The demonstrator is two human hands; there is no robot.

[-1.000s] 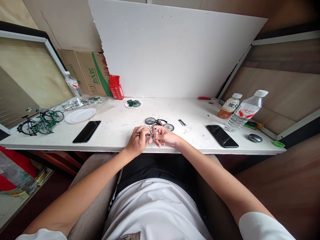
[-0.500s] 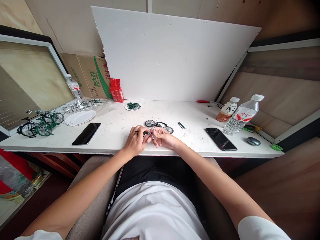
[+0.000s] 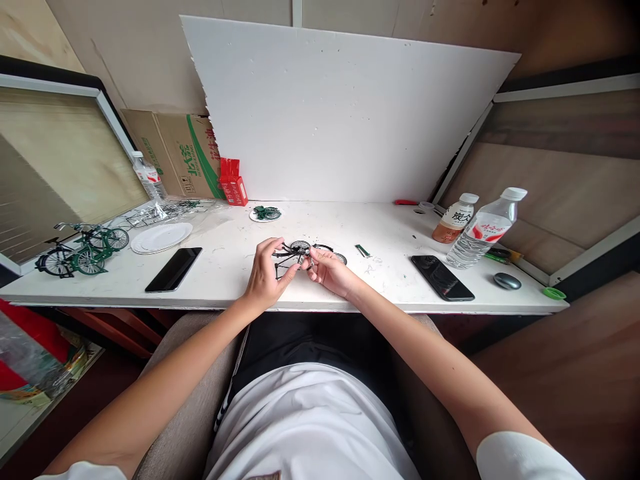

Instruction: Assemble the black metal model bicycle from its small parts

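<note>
Poster: Hands first, what's each one up to?

Replier: Right hand [image 3: 327,270] has a small black bike part [image 3: 286,254] pinched in its fingertips, just below the middle of the frame. Left hand [image 3: 263,272] is beside it, thumb and fingers spread wide around the other end. Can't tell if it's actually gripping the part or only cupping it, tbh.

Poster: And what's that behind the hands?

Replier: Black model bicycle [image 3: 324,247] on the white table [image 3: 227,283], partly hidden by the fingers and the part. You can see spoked wheels poking out. Just right of it lies a short green piece [image 3: 363,251], and up past the hands there are green bits [image 3: 267,213] on a small white plate [image 3: 252,214].

Poster: Left of the frame looks busy lol.

Replier: Yeah, a green bicycle [image 3: 91,257] and a dark one overlapping at the far left, then paper plates [image 3: 163,237] and a phone [image 3: 173,269] lying flat nearer the table edge.

Poster: Right side?

Replier: Another phone, dark screen [image 3: 443,278], then two bottles standing close together, one clear [image 3: 483,232], one with a brown drink [image 3: 450,231]. Below those, a grey rounded thing [image 3: 507,281], and a green ring [image 3: 554,293] near the table's corner.
</note>
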